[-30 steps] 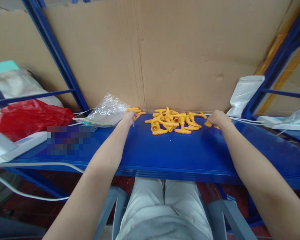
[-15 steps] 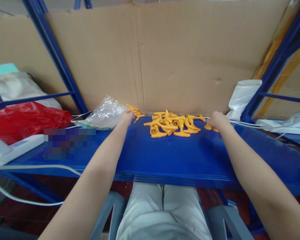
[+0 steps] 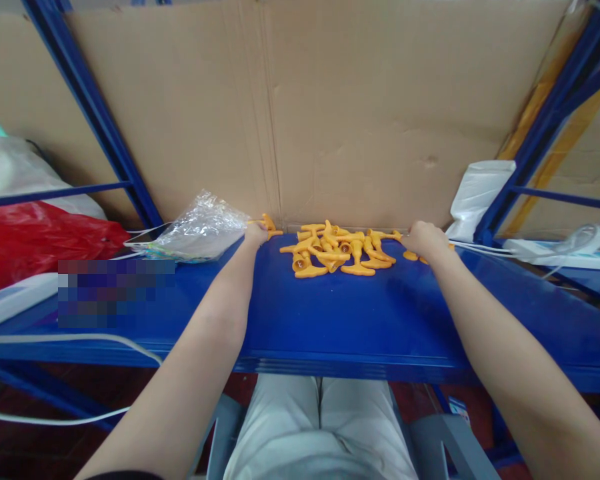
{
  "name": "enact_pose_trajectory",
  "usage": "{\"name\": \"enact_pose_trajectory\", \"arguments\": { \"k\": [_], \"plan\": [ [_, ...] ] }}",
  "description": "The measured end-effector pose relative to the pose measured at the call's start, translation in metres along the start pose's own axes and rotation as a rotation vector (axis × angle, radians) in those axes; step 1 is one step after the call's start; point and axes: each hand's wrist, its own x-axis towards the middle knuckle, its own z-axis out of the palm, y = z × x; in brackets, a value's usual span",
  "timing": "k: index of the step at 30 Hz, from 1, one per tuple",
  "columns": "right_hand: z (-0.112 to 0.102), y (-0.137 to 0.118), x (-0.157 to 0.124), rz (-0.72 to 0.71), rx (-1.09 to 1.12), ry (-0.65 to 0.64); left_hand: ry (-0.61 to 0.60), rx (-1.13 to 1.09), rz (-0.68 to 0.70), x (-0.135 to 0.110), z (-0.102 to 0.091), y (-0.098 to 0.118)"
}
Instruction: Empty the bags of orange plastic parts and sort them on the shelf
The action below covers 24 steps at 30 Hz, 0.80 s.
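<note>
A heap of orange T-shaped plastic handles (image 3: 357, 253), some with a hollow socket end, lies on the blue tabletop (image 3: 305, 320) against the cardboard. My left hand (image 3: 256, 233) is left of the heap, its fingers closed around an orange T-shaped handle (image 3: 268, 221) by a clear plastic bag. On the heap's other side, my right hand (image 3: 427, 239) is curled downward over some flat orange pieces (image 3: 411, 256). Its fingertips are hidden behind the hand, so what they grip does not show.
A clear plastic bag (image 3: 195, 230) lies left of my left hand. Farther left is a red plastic bag (image 3: 50, 237). A white pouch (image 3: 480, 200) leans by the right post, near white cables and a power strip (image 3: 555, 252). Cardboard (image 3: 355, 113) stands along the back.
The view has shifted slightly. An orange handle at my left hand has changed its tilt and now stands up more. My right hand stays over the flat orange pieces; the heap looks the same.
</note>
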Motion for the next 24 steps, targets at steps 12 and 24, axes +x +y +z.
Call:
{"name": "enact_pose_trajectory", "arguments": {
  "k": [12,24],
  "plan": [
    [-0.001,-0.001,-0.001,-0.002,0.002,-0.049,-0.122,0.564,0.379,-0.006,0.007,-0.01],
    [0.004,0.002,0.004,-0.014,-0.008,-0.055,-0.234,1.353,0.562,-0.02,0.001,-0.011]
  ]
}}
